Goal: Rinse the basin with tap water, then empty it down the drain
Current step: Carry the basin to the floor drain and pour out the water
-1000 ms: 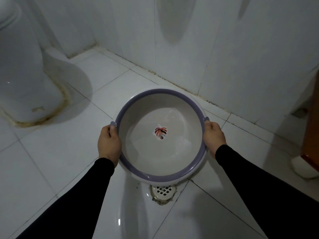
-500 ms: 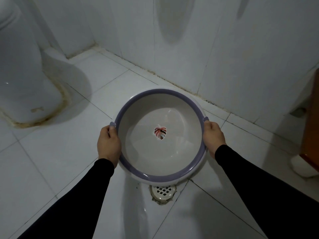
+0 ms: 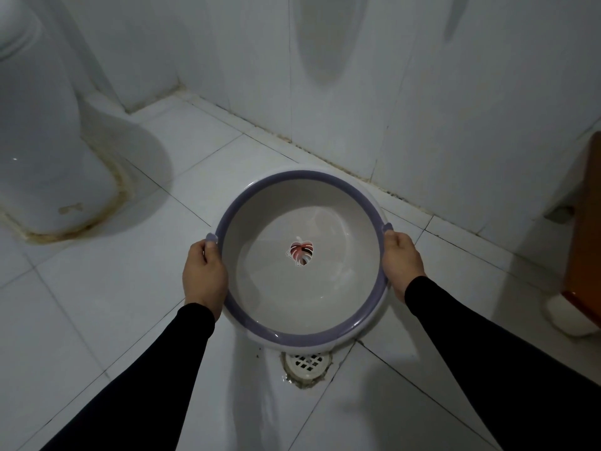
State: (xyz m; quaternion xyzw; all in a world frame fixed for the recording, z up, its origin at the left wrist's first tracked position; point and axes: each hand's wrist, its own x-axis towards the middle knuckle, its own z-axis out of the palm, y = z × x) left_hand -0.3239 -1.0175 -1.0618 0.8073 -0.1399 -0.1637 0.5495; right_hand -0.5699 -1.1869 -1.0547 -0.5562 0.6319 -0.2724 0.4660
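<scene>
You are gripping the basin (image 3: 302,255) by opposite rims, left hand (image 3: 204,275) and right hand (image 3: 403,265) apart, keeping it level; the drain (image 3: 307,362) lies just nearer you, below your hands, ready for tipping.

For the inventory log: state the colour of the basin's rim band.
Muted purple-grey on the basin, whose inside is off-white; head view shows it.

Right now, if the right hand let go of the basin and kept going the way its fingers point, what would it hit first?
The right hand points forward along the basin rim, toward the tiled wall. Nothing else shows in that line, so probably the wall near the floor, though depth is hard to judge.
</scene>
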